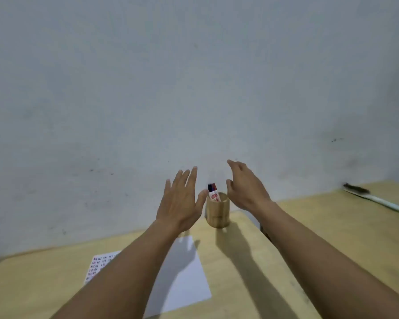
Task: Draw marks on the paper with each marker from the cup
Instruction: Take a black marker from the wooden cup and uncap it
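Note:
A round wooden cup stands on the wooden table near its far edge. Markers stick out of it, showing dark blue and red caps and white labelled bodies. My left hand hovers just left of the cup, fingers spread, holding nothing. My right hand is raised just right of the cup and above its rim, fingers apart and empty. A white sheet of paper lies in front of the cup, partly under my left forearm; red marks in rows fill its left end.
A grey wall rises directly behind the table. A second wooden table adjoins on the right, with a narrow gap between the two. A white-handled brush lies on it at the far right.

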The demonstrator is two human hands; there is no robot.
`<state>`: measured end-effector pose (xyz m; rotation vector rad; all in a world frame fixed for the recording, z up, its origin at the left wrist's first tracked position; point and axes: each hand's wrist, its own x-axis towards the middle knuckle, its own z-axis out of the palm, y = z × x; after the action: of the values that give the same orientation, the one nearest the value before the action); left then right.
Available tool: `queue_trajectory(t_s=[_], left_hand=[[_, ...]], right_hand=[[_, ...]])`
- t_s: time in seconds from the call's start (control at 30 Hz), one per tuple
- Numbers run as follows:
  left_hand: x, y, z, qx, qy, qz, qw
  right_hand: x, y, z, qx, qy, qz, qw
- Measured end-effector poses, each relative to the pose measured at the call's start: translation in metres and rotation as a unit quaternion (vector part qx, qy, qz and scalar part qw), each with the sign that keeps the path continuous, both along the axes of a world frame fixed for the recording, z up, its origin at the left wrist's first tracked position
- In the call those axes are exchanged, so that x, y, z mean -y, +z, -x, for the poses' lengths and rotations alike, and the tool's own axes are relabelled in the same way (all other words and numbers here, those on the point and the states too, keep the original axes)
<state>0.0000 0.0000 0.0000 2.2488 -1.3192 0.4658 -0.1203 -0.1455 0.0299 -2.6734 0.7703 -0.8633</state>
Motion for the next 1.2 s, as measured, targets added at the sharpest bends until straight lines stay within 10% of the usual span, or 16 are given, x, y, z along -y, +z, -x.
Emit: queue_trajectory(t_s=[0.33,0.57,1.2], left_hand=[[0.065,-0.082,-0.035,-0.089,-0.008,-0.078,0.993],[0.101,-0.107,-0.037,-0.263,0.013,0.027,0.964],[0.12,-0.124,-0.036,-0.349,0.014,0.091,0.933]], right_hand=[[0.059,-0.056,-0.046,-0.074,-0.002,-0.039,0.996],[0.078,-0.072,-0.085,-0.048,-0.018,-0.077,0.996],[0.066,-0.09,-0.113,0.006,-0.08,-0.101,0.992]])
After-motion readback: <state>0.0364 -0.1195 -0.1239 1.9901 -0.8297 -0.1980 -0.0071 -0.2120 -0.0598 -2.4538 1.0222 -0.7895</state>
